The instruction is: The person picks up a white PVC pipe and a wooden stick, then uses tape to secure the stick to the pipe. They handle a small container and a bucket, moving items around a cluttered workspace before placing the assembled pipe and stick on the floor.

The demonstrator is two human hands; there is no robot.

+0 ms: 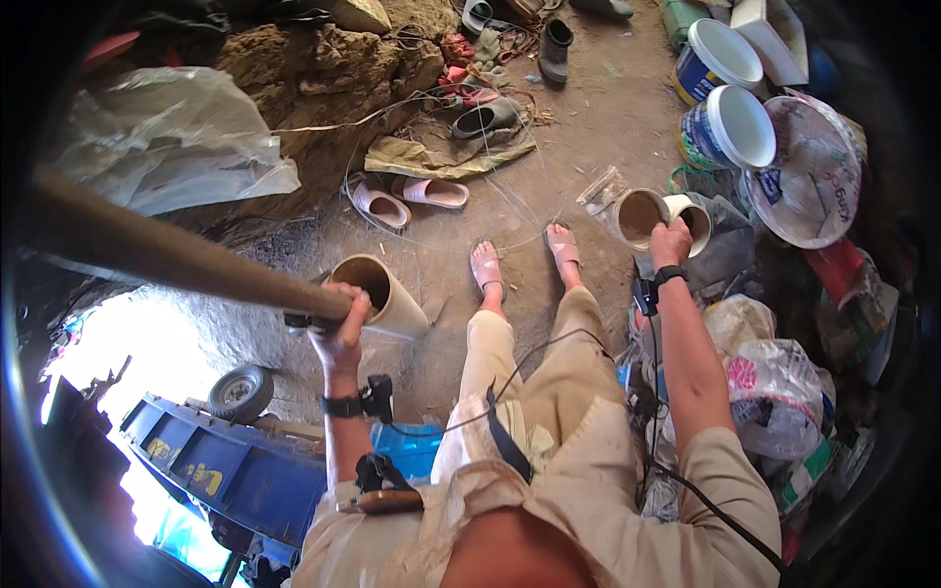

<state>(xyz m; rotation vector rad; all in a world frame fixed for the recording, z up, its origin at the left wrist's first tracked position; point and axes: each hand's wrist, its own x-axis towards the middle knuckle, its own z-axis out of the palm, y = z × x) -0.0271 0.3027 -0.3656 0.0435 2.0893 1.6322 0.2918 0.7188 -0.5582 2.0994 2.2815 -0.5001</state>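
My left hand (340, 318) is closed around the end of a long, thick wooden pole (186, 245) that slants up to the left. A dark piece shows beside those fingers; its kind is unclear. Just right of this hand is a wide cream pipe (404, 310), its round open end facing up. My right hand (670, 243) grips the rim of a white pipe (694, 221) on the right. Touching that pipe on its left is a second, wider pipe (639, 220) with a brownish inside. My right fingers are partly hidden against the rims.
Pink slippers (431, 192) and a dark boot (555, 51) lie ahead on the dirt floor. White buckets (741, 127) and stuffed plastic bags (776, 392) crowd the right. A wheel (240, 392) and a blue metal panel (245, 470) are at lower left. Thin wire loops across the ground.
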